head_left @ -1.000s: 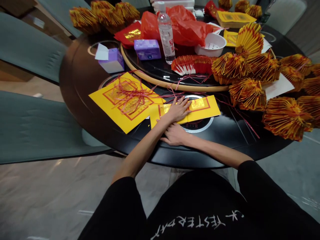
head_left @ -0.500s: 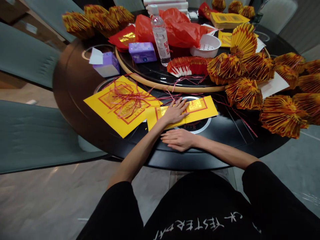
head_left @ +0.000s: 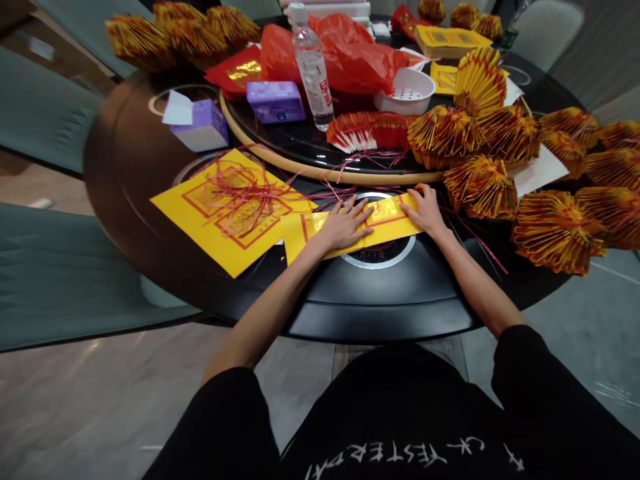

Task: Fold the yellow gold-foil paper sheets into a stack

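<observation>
My left hand (head_left: 343, 225) lies flat on a yellow paper sheet with a red border and gold centre (head_left: 387, 212), fingers spread. My right hand (head_left: 426, 212) rests on that sheet's right end, with its fingertips at the far edge. To the left, a second, larger yellow sheet (head_left: 225, 230) lies on the black table, with tangled red string (head_left: 250, 190) on top. Folded gold-and-red paper fans (head_left: 483, 188) stand close beyond my right hand.
A wooden-rimmed glass turntable (head_left: 320, 165) holds a water bottle (head_left: 311, 73), red plastic bags (head_left: 345, 57), a white perforated basket (head_left: 405, 91) and a purple box (head_left: 275, 102). Another purple box (head_left: 200, 127) sits on the black table (head_left: 380, 293).
My right hand has moved from near the table's edge forward onto the right end of the yellow sheet. My left hand stays on the sheet, and the view has shifted slightly.
</observation>
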Available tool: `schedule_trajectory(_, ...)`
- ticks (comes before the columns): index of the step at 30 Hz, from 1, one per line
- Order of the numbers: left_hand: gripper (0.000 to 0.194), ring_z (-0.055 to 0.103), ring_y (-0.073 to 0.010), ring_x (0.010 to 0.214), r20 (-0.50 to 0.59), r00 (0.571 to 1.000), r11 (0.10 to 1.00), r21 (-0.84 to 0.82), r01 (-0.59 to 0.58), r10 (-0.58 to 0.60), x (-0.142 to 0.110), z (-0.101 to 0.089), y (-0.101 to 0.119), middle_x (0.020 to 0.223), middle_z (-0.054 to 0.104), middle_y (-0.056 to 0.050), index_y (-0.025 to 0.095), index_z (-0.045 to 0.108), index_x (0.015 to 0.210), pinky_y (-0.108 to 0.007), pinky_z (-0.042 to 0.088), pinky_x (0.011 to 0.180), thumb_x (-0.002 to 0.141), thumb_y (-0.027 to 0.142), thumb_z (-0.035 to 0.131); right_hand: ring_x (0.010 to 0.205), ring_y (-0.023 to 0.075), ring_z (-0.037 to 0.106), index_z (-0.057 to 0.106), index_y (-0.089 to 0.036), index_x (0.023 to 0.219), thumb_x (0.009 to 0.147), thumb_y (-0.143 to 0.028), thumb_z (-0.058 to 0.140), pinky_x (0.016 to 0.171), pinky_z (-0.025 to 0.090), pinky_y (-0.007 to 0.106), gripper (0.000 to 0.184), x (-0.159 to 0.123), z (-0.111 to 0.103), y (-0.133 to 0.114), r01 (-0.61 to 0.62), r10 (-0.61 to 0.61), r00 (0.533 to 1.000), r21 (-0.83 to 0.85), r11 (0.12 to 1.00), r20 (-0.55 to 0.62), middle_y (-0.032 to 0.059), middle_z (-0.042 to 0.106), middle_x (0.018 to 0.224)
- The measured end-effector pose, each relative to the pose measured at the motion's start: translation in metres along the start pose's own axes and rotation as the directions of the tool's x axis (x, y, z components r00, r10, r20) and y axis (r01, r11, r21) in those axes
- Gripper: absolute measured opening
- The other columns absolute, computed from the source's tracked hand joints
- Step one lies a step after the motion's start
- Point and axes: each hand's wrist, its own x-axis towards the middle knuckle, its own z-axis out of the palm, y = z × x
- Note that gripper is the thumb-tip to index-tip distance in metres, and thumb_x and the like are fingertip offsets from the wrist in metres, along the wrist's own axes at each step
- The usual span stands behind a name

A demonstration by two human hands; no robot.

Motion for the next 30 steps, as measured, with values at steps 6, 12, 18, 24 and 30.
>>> schedule_trajectory(6, 0.071, 0.014, -0.0354, 0.165, 0.002, 1.0, 1.0, 0.019, 0.001, -0.001, 0.0, 0.001, 0.0, 0.176, 0.024, -0.011, 0.02, 0.032, 0.168, -0.057, 0.016, 0.131, 0.108, 0.058, 0.029, 0.138, 0.0386, 0.046, 0.065, -0.015, 0.135, 0.097, -0.07, 0.053, 0.12, 0.039, 0.059, 0.068, 0.0, 0.008, 0.008, 0.003, -0.002, 0.999, -0.019, 1.0, 0.036, 0.0213, 0.052, 0.147)
schedule_trajectory(12, 0.069, 0.014, -0.0331, 0.165, -0.017, 0.999, 0.999, -0.004, -0.035, 0.035, 0.0, 0.002, -0.005, 0.176, 0.026, -0.01, 0.021, 0.034, 0.167, -0.057, 0.012, 0.132, 0.108, 0.057, 0.03, 0.133, 0.0362, 0.052, 0.066, -0.017, 0.13, 0.102, -0.054, 0.054, 0.117, 0.044, 0.055, 0.048, 0.0, -0.002, 0.002, 0.085, -0.085, 0.996, -0.01, 0.996, 0.002, 0.02, 0.057, 0.141)
schedule_trajectory(18, 0.065, 0.018, -0.032, 0.165, -0.06, 0.996, 0.997, -0.015, -0.071, 0.07, -0.003, 0.002, -0.012, 0.174, 0.03, -0.011, 0.022, 0.039, 0.165, -0.059, 0.011, 0.132, 0.107, 0.052, 0.038, 0.13, 0.0336, 0.063, 0.065, -0.017, 0.14, 0.103, -0.024, 0.043, 0.114, 0.047, 0.056, 0.043, -0.022, -0.016, -0.019, 0.256, -0.273, 0.953, 0.132, 0.958, 0.132, 0.0176, 0.071, 0.136)
schedule_trajectory(24, 0.066, 0.022, -0.0297, 0.164, -0.11, 0.987, 0.994, 0.019, -0.111, 0.113, -0.005, -0.007, 0.008, 0.173, 0.03, -0.019, 0.007, 0.039, 0.162, -0.051, 0.014, 0.134, 0.108, 0.045, 0.037, 0.154, 0.0258, 0.045, 0.056, -0.018, 0.153, 0.089, 0.003, 0.044, 0.124, 0.042, 0.053, 0.068, -0.039, -0.02, -0.026, 0.483, -0.509, 0.806, 0.162, 0.86, 0.302, 0.0118, 0.056, 0.158)
schedule_trajectory(30, 0.071, 0.021, -0.0313, 0.164, -0.094, 0.99, 0.994, -0.035, -0.104, 0.101, -0.001, 0.001, 0.03, 0.172, 0.03, -0.021, 0.003, 0.032, 0.165, -0.051, 0.017, 0.134, 0.109, 0.048, 0.034, 0.156, 0.0241, 0.04, 0.056, -0.019, 0.152, 0.092, 0.002, 0.044, 0.126, 0.04, 0.053, 0.065, -0.039, -0.019, -0.031, 0.533, -0.56, 0.741, 0.183, 0.826, 0.371, 0.011, 0.054, 0.159)
